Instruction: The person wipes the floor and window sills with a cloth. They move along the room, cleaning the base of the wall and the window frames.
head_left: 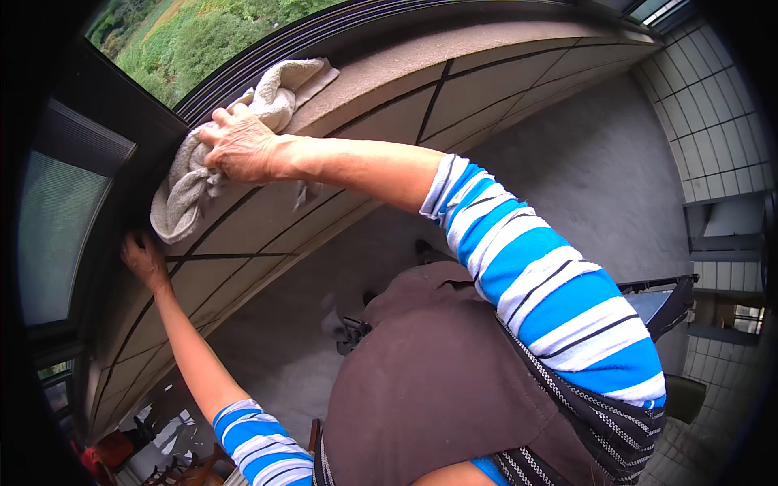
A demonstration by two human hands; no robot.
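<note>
One beige cloth (180,194) lies lengthwise along the window sill (381,87), extending both ways from the right hand (247,147), its grip closed mid-cloth (left hand (147,264) just below the near end; grip indeterminable).

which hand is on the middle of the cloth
The right hand, over the middle of the pale cloth; the left hand is by its lower end.

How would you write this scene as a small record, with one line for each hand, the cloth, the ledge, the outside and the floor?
Right hand: on the cloth, fingers bent over it
Left hand: near the cloth's lower end in the picture; grip unclear, fingertips in shadow
Cloth: pale, bunched
Ledge: beige, along the dark frame
Outside: greenery
Floor: grey
</note>
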